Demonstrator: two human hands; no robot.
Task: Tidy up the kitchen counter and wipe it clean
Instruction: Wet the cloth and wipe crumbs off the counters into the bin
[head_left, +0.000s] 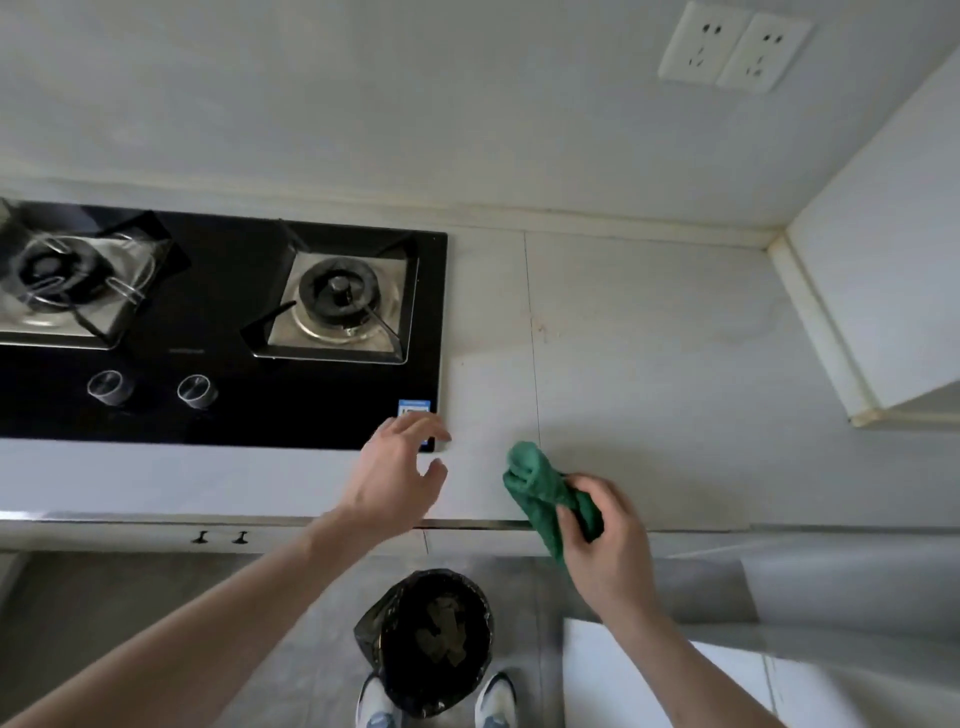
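A crumpled green cloth (535, 480) hangs over the front edge of the pale counter (649, 374), gripped by my right hand (605, 540). The cloth's upper end lies close above the counter surface near its front. My left hand (397, 475) hovers just over the counter's front part, beside the right front corner of the black gas hob (228, 374). Its fingers are spread and loosely bent, and it holds nothing.
The hob has two burners and two knobs. A bin lined with a black bag (434, 642) stands on the floor between my shoes, with scraps inside. A white cabinet side (883, 291) closes the counter's right end. A double socket (735, 49) sits on the wall.
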